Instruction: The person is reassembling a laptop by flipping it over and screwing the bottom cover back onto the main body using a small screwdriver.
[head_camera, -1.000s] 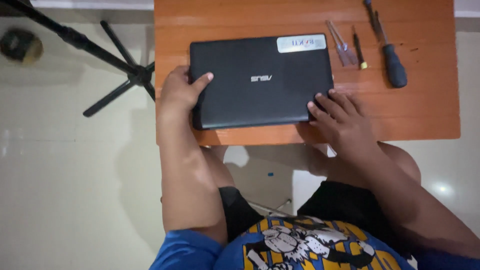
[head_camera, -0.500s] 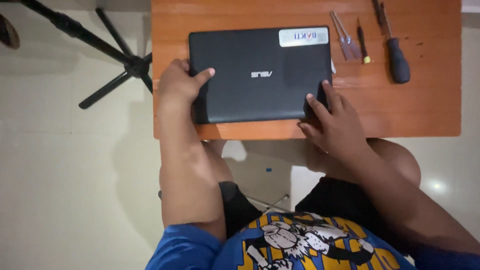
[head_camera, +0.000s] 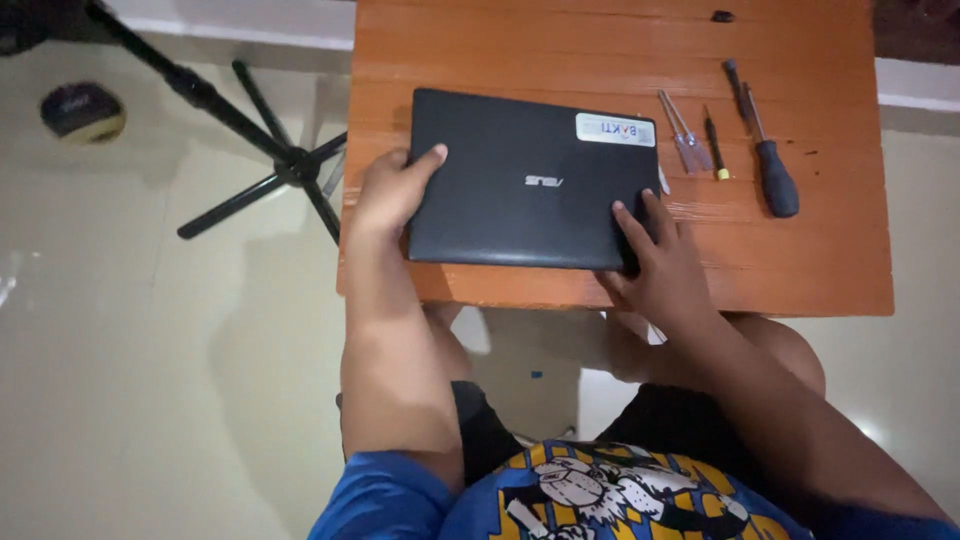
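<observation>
Up near the far right corner of the closed black laptop (head_camera: 525, 180) sat a white rectangular sticker (head_camera: 615, 129) with coloured print. Matte and flat, it lay on the orange wooden table (head_camera: 800, 260), with the left hand (head_camera: 392, 192) gripping its left edge and the right hand (head_camera: 660, 262) gripping its near right corner.

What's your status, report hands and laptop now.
Left hand and right hand grip closed laptop, flat on wooden table. Screwdrivers lie clear, right.

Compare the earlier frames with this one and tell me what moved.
The right hand slid from the lid's near right corner up onto the right edge of the closed black laptop. The left hand stays on the laptop's left edge. The laptop remains shut and flat on the wooden table; the screwdrivers beside it are untouched.
</observation>
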